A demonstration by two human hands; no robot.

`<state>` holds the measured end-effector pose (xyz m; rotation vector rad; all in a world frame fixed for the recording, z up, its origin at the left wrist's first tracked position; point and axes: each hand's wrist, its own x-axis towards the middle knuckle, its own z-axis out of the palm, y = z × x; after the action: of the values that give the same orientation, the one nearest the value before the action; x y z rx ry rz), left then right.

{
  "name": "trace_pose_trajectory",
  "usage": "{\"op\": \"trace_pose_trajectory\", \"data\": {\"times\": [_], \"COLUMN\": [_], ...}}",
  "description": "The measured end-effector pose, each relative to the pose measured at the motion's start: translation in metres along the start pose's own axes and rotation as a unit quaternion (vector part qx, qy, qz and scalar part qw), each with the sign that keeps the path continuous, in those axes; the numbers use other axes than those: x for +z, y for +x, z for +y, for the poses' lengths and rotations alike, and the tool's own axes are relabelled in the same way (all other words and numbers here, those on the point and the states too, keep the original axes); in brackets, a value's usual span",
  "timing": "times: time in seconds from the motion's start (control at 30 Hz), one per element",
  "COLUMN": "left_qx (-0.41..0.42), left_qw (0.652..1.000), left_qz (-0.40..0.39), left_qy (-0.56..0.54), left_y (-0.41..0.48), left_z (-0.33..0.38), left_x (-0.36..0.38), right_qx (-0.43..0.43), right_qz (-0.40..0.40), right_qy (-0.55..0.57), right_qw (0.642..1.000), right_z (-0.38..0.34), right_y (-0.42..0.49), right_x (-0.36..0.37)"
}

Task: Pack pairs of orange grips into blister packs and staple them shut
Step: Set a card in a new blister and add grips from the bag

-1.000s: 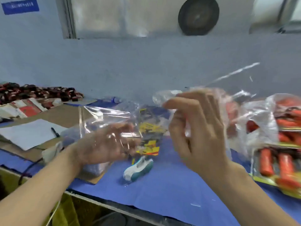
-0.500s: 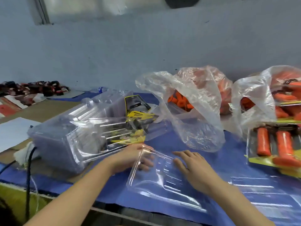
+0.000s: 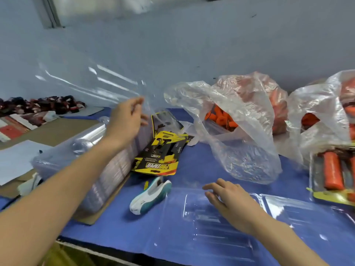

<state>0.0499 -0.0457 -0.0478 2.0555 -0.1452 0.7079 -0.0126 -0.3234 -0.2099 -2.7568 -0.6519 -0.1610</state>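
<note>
A blue-covered bench [image 3: 119, 227] stands against a pale wall. An opened clear blister pack [image 3: 207, 221] lies flat near its front edge, glossy and empty. The right hand [image 3: 230, 202] rests on it, fingers spread loose. The left hand [image 3: 126, 120] is raised, pinching a clear plastic sheet [image 3: 99, 83]. Orange grips [image 3: 221, 120] sit in a bag [image 3: 240, 135] behind.

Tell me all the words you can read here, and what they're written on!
"PRO TAPER": on the topmost yellow and black card, upside down as seen from here.
Small print on the same card: too small to read.
Red and white papers at far left: too blurred to read.
Stapler: no readable words.
</note>
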Motion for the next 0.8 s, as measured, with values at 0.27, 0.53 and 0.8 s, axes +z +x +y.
{"op": "trace_pose_trajectory", "data": {"times": [0.27, 0.53, 0.8], "left_qx": [-0.139, -0.291, -0.18], "left_qw": [0.953, 0.895, 0.98], "left_qz": [0.193, 0.132, -0.081], "left_qy": [-0.189, -0.31, -0.011], "left_y": [0.024, 0.009, -0.019], "left_z": [-0.006, -0.027, -0.026], "left_x": [-0.023, 0.001, 0.009], "right_qx": [-0.007, -0.007, -0.002], "right_qz": [-0.005, -0.028, 0.0], "right_qy": [-0.002, -0.04, -0.018], "right_qw": [1.0, 0.999, 1.0], "right_z": [-0.011, -0.018, -0.015], "right_y": [0.006, 0.005, -0.001], "right_x": [0.002, -0.003, -0.003]}}
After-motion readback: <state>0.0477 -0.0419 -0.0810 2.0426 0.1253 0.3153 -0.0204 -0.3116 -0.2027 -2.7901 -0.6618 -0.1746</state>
